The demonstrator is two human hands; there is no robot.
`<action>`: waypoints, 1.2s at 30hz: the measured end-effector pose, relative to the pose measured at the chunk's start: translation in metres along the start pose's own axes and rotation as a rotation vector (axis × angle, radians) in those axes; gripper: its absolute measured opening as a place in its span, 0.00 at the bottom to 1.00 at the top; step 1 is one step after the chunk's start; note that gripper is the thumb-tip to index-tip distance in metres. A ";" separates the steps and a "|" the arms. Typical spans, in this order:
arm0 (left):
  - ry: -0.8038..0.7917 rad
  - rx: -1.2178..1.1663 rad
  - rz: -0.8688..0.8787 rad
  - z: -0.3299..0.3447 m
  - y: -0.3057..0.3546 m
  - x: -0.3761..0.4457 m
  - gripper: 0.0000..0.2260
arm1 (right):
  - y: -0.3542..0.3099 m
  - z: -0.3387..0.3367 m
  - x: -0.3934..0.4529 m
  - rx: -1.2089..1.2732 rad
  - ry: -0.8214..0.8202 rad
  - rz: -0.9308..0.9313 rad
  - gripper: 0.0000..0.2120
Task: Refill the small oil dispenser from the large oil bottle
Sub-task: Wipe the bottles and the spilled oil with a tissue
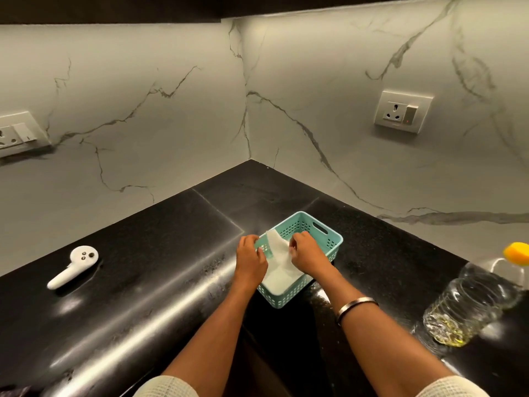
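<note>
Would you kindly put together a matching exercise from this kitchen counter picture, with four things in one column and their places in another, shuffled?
Things:
1. teal basket
2. large oil bottle
3. white handheld device
4. wall socket

Places:
A. on the right marble wall
B. lying on the counter, far left
C. at the right edge, yellow cap
D. centre of the counter, both hands at it

Pairs: 1-D, 2-C, 3-B, 4-A
</note>
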State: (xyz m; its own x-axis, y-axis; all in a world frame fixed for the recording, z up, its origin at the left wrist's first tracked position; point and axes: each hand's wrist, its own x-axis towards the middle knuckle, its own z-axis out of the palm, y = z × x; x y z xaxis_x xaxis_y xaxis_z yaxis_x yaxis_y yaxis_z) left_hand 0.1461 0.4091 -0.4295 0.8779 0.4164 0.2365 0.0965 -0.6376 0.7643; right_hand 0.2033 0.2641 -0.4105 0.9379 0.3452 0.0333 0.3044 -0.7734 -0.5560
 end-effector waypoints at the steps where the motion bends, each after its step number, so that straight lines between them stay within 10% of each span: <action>1: 0.014 -0.035 -0.017 0.001 0.005 -0.003 0.11 | 0.000 -0.005 -0.003 0.065 0.017 0.017 0.05; 12: -0.146 -0.258 0.257 0.028 0.083 -0.059 0.07 | 0.013 -0.065 -0.091 1.047 0.068 0.251 0.08; 23: -0.349 -0.126 0.419 0.075 0.164 -0.174 0.16 | 0.074 -0.120 -0.226 1.114 0.261 0.310 0.20; 28: -0.476 -0.085 0.500 0.094 0.198 -0.221 0.20 | 0.111 -0.131 -0.278 0.948 0.389 0.377 0.07; 36: -0.459 -0.131 0.463 0.114 0.233 -0.244 0.10 | 0.148 -0.167 -0.310 0.910 0.755 0.611 0.12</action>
State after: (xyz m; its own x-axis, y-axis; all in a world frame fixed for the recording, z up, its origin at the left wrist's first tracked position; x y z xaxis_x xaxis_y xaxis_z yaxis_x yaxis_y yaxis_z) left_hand 0.0084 0.0852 -0.3778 0.9284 -0.2188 0.3002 -0.3710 -0.5884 0.7184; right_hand -0.0146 -0.0456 -0.3646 0.8344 -0.5347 -0.1338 -0.1375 0.0333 -0.9899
